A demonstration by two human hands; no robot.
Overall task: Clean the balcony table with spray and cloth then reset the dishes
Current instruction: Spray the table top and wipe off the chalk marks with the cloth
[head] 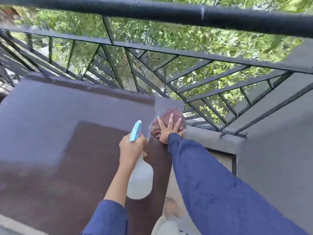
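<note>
The cloth point(169, 116) is a reddish-brown waffle-weave rag, bunched into a rounded pad at the far right corner of the dark brown desk point(67, 167). The right grip point(169, 128) lies flat on it, fingers spread and straight, pressing down. Just to its left, the left grip point(131, 146) is wrapped round the neck of a spray bottle point(140, 178) with a pale blue head and translucent white body. A black railing point(152, 12) stands behind.
</note>
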